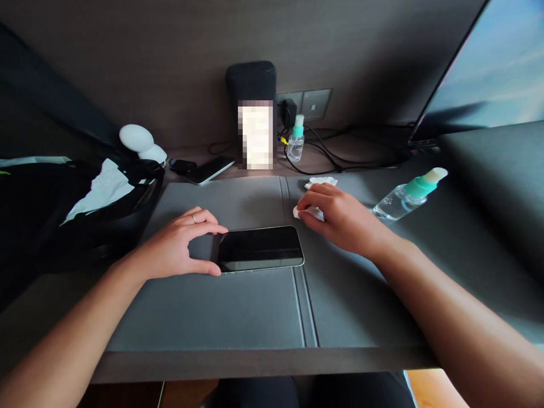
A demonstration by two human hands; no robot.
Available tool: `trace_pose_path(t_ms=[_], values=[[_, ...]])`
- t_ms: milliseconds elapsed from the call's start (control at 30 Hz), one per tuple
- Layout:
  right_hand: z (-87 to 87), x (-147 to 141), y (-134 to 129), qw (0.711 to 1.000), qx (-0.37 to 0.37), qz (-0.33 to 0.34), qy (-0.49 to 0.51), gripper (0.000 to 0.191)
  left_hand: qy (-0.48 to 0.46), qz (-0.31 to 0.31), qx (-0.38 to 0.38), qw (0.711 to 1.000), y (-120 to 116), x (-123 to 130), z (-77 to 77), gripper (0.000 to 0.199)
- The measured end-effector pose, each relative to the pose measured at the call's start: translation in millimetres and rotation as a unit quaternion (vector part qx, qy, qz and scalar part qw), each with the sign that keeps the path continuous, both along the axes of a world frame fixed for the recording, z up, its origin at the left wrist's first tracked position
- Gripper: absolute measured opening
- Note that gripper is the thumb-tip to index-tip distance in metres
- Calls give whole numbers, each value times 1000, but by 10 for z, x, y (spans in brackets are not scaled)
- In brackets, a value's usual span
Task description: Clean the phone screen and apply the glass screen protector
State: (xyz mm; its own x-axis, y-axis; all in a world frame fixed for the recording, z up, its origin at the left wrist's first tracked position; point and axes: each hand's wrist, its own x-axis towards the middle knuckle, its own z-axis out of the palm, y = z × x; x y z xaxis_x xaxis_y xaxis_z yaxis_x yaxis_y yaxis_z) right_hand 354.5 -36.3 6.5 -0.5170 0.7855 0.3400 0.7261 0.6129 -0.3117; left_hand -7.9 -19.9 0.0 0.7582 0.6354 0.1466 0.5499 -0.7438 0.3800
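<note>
A smartphone (261, 248) with a dark screen lies face up on the grey desk mat (204, 317). At its left end, my left hand (181, 241) holds it by the two long edges, thumb on the near side and a finger on the far side. To the right of the phone, my right hand (340, 218) pinches a crumpled white tissue (314, 212) low over the mat, apart from the phone. Part of that tissue is covered by the fingers. Just behind it lies another crumpled tissue (321, 182).
A clear spray bottle (402, 199) with a green collar leans right of my right hand. Another spray bottle (296, 141) stands at the back near black cables (327, 158). Also there: a second phone (210, 170), a black bag (136, 198) at left, and a screen (488, 73) at right.
</note>
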Motion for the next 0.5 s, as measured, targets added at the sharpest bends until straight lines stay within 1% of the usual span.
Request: trace_pose_path(t_ms=[100, 267, 400, 500], values=[[-11, 33, 17, 999, 4, -35, -11, 11, -14, -4, -12, 1000, 13, 3, -14, 57], [-40, 43, 15, 998, -24, -56, -33, 11, -29, -4, -16, 999, 25, -15, -48, 56], [-39, 39, -1, 998, -30, -52, -31, 15, -32, 4, -34, 999, 54, -24, -62, 52], [-6, 6, -24, 999, -7, -32, -15, 19, -37, 1, -33, 999, 71, -19, -53, 52]])
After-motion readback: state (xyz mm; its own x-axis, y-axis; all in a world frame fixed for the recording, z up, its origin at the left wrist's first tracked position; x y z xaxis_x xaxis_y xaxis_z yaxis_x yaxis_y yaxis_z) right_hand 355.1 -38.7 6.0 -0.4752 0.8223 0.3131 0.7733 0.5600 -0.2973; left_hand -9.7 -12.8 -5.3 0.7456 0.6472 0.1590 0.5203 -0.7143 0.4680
